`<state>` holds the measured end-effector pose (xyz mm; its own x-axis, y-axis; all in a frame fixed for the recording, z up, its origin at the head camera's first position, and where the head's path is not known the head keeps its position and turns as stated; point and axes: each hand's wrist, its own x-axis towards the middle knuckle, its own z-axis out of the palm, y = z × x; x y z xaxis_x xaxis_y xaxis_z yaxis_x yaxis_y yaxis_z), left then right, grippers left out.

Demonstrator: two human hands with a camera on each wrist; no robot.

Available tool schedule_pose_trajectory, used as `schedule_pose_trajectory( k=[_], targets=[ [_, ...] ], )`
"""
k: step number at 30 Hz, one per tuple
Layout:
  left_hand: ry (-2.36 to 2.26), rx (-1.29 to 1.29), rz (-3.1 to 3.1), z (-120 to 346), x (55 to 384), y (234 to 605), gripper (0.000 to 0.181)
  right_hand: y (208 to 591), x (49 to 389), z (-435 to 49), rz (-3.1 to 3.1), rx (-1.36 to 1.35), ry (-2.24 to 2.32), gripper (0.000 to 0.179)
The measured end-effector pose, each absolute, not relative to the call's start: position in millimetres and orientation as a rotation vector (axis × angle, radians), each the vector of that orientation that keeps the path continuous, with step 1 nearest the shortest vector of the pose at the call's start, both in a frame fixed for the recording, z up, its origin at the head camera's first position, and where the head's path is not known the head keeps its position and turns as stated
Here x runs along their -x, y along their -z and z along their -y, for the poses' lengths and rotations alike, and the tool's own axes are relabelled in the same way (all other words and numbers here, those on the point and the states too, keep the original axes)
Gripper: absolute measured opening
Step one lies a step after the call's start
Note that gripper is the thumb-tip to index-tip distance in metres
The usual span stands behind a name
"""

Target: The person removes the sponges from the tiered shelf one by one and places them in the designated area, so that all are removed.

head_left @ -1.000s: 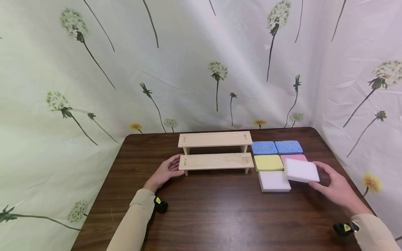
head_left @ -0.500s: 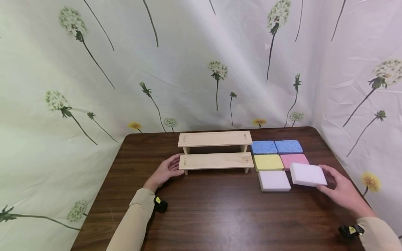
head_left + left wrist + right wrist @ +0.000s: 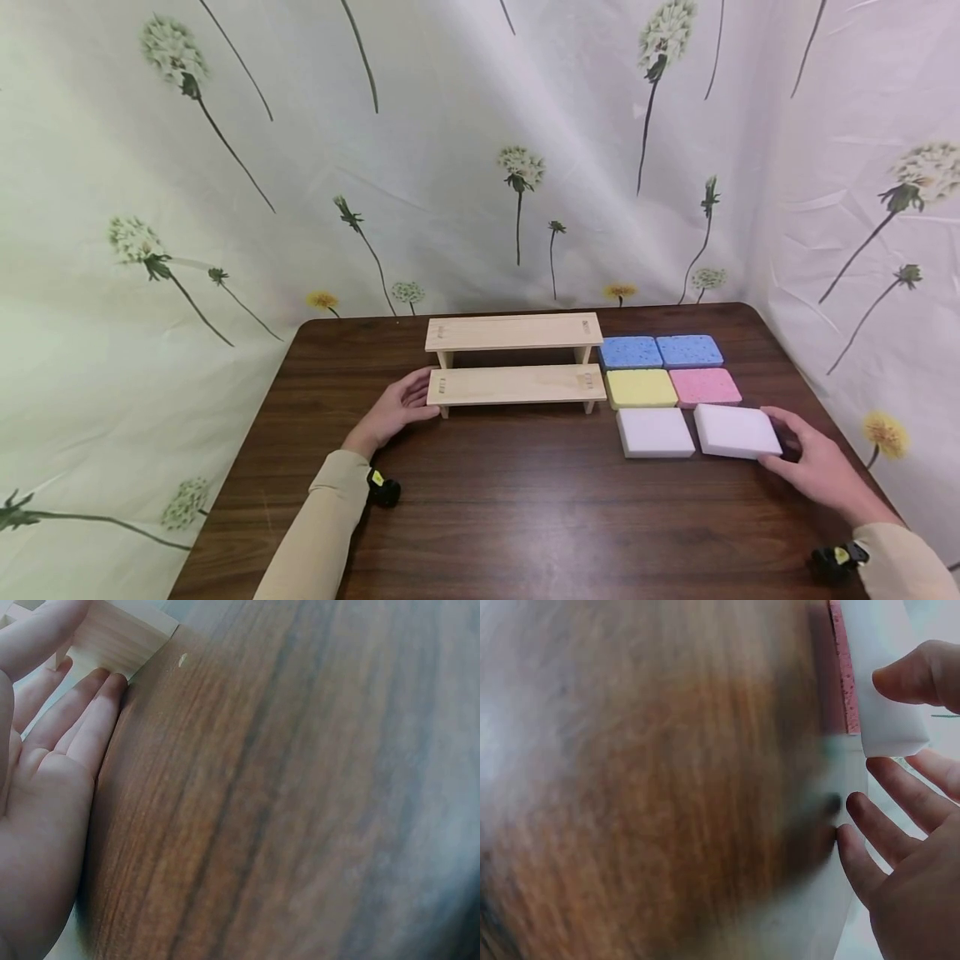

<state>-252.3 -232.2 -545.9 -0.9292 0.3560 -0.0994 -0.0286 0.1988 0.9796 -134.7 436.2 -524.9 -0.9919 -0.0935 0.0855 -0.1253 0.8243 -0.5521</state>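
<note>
My right hand [image 3: 820, 463] pinches the right end of a white sponge [image 3: 737, 431], thumb on the near side. In the right wrist view, the thumb presses one face of this white sponge [image 3: 889, 675] and the lower fingers are spread off it. A second white sponge [image 3: 656, 432] lies just to its left. Behind them are a yellow sponge [image 3: 641, 389] and a pink sponge [image 3: 705, 387]. My left hand [image 3: 392, 414] rests at the left end of a two-step wooden stand [image 3: 517, 385]. In the left wrist view its straight fingers touch the pale wood [image 3: 124, 637].
Two blue sponges [image 3: 632, 352] lie in the back row, right beside the stand. All this is on a dark wood-grain table [image 3: 525, 517]. A white cloth [image 3: 450, 167] printed with dandelions hangs behind and at the sides.
The right hand has carried the white sponge right and lowered it toward the table, uncovering the pink sponge. The left hand and the stand stay where they were.
</note>
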Motion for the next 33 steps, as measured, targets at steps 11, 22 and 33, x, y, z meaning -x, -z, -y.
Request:
schedule_pose_trajectory(
  k=[11,22,33],
  targets=[
    [-1.783,-0.311,-2.179,231.9,252.4,546.6,0.088,527.4,133.9,-436.7,3.019,-0.169,-0.855,0.084],
    [-1.802,-0.323,-2.162,233.4,254.0,548.5,0.087,523.8,133.2,-435.9,2.992,-0.127,-0.919,0.089],
    [-1.810,-0.353,-2.152,234.2,255.3,551.2,0.086,527.2,135.7,-433.9,2.967,-0.118,-0.865,0.070]
  ],
)
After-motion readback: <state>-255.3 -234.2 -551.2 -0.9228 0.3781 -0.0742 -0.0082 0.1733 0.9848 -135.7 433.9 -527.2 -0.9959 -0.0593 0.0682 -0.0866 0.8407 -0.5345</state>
